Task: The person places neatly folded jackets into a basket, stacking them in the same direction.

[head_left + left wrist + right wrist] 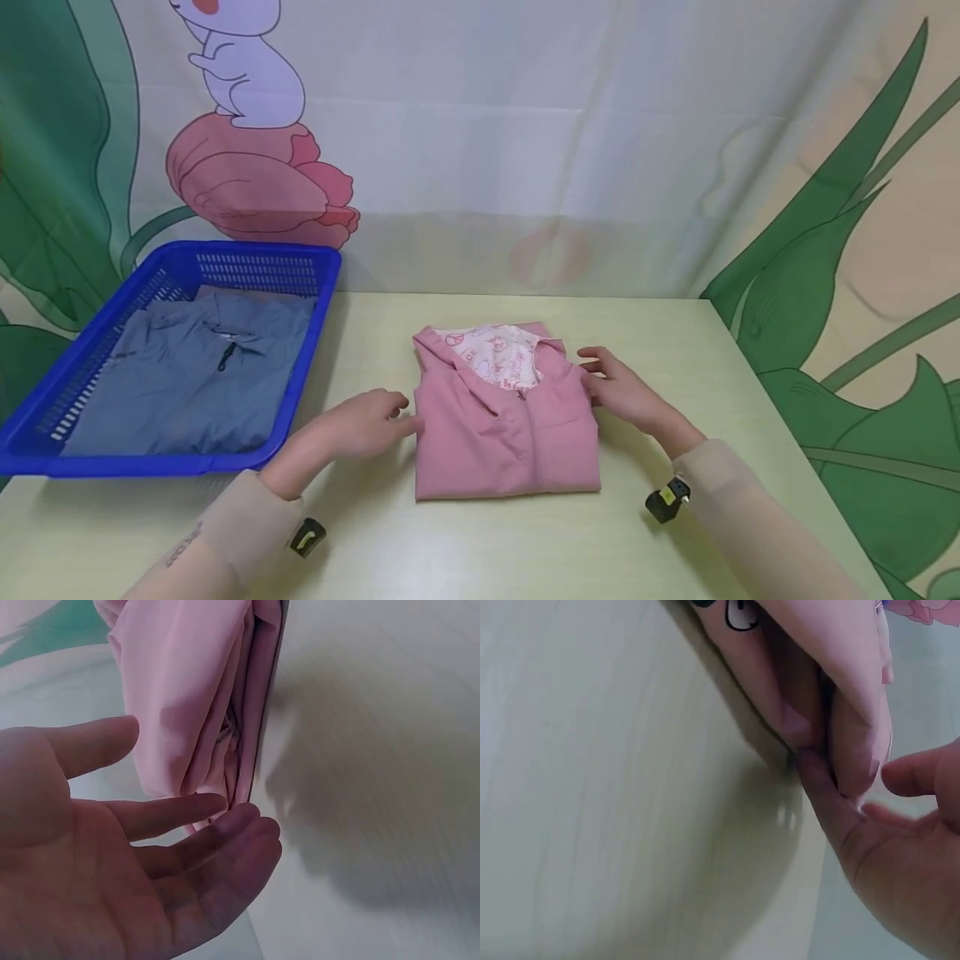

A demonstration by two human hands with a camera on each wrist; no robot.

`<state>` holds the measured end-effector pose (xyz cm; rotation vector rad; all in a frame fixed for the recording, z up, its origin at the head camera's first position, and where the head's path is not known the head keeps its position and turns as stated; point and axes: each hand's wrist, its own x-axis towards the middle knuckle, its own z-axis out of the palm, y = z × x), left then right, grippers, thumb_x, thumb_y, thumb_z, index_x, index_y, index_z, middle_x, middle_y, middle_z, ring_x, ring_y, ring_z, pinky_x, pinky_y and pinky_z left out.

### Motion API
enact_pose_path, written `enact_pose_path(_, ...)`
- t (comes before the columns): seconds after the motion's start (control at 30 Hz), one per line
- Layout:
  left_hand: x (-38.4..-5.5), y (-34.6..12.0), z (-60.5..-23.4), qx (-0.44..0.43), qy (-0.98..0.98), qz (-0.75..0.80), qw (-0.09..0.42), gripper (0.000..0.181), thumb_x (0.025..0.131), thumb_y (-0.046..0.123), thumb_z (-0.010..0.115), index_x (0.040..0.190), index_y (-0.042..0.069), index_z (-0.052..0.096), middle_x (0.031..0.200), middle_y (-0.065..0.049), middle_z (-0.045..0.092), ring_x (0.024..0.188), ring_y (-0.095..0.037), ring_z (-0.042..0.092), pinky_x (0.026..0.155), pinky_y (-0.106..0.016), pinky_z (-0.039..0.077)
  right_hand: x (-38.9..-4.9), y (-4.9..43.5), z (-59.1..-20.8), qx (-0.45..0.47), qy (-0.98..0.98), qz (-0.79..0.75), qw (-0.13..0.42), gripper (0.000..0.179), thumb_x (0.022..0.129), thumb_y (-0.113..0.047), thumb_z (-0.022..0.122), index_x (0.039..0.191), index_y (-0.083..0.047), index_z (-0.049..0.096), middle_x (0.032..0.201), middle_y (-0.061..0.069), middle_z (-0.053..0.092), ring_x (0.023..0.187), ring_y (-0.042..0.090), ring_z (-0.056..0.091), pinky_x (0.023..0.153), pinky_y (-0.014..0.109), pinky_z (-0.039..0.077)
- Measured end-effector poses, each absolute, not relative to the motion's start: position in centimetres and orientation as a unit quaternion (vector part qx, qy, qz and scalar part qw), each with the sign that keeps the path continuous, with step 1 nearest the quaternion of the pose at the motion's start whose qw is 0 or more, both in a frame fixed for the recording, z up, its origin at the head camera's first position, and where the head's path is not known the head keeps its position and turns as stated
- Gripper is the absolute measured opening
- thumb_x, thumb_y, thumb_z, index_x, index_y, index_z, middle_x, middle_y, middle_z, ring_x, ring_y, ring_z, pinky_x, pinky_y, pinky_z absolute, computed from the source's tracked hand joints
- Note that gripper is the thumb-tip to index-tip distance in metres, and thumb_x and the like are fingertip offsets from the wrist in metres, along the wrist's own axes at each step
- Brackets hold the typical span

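A folded pink jacket (472, 450) with a front zipper and a white lining printed in pink lies flat on the table, its collar toward the back. Beside its left edge is my left hand (367, 423), fingers loosely bent and thumb apart; the left wrist view shows the palm and the fingertips (259, 832) near the layered folds. My right hand (626, 390) is at the upper right edge. In the right wrist view one finger (829, 795) touches the jacket's folded side (855, 697) at table level, while the thumb stands away from the cloth.
A blue plastic basket (318, 333) stands at the left of the table (480, 550), holding a folded grey-blue garment (195, 375) with a black zipper pull. Behind the table hangs a curtain (525, 150) printed with leaves and a white animal. Small black devices sit at both wrists.
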<state>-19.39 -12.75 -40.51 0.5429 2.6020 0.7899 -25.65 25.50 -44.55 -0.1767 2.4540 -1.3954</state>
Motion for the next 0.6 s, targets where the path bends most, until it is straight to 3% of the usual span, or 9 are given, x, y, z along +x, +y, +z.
enact_pose_path(0.13, -19.8, -12.5, -40.8, 0.187, 0.926, 0.275, 0.177, 0.050, 0.104, 0.034, 0.055, 0.123, -0.011, 0.064, 0.124, -0.026, 0.066, 0.117, -0.042, 0.061, 0.099, -0.055, 0.049, -25.4, 25.8, -44.3, -0.010, 0.852, -0.496, 0.169, 0.053, 0.109, -0.015, 0.043, 0.152, 0.010, 0.025, 0.139, 0.033, 0.050, 0.120, 0.040, 0.060, 0.092, 0.046, 0.056)
enact_pose_path(0.3, -20.3, -11.9, -41.5, 0.178, 0.926, 0.282, 0.175, 0.042, 0.106, 0.032, 0.053, 0.114, -0.007, 0.066, 0.107, -0.017, 0.069, 0.099, -0.032, 0.065, 0.089, -0.048, 0.052, -25.0, 26.4, -44.1, 0.006, 0.845, -0.492, 0.211, 0.046, 0.109, -0.017, 0.047, 0.141, 0.015, 0.041, 0.122, 0.027, 0.062, 0.105, 0.033, 0.066, 0.083, 0.041, 0.060)
enact_pose_path(0.43, -20.6, -11.2, -42.0, 0.153, 0.920, 0.305, 0.192, 0.029, 0.105, 0.026, 0.054, 0.096, 0.001, 0.064, 0.080, -0.007, 0.058, 0.071, -0.020, 0.054, 0.066, -0.036, 0.047, -24.7, 26.5, -44.2, -0.008, 0.837, -0.493, 0.237, 0.043, 0.109, -0.014, 0.048, 0.139, 0.016, 0.045, 0.118, 0.023, 0.065, 0.101, 0.030, 0.067, 0.083, 0.041, 0.060)
enact_pose_path(0.6, -21.2, -10.7, -42.5, 0.139, 0.913, 0.332, 0.192, 0.032, 0.107, 0.023, 0.049, 0.079, 0.009, 0.054, 0.067, -0.003, 0.046, 0.059, -0.015, 0.042, 0.056, -0.029, 0.037, -24.6, 26.2, -44.4, -0.020, 0.844, -0.484, 0.228, 0.044, 0.107, -0.013, 0.051, 0.140, 0.016, 0.043, 0.120, 0.025, 0.065, 0.100, 0.029, 0.068, 0.084, 0.042, 0.059)
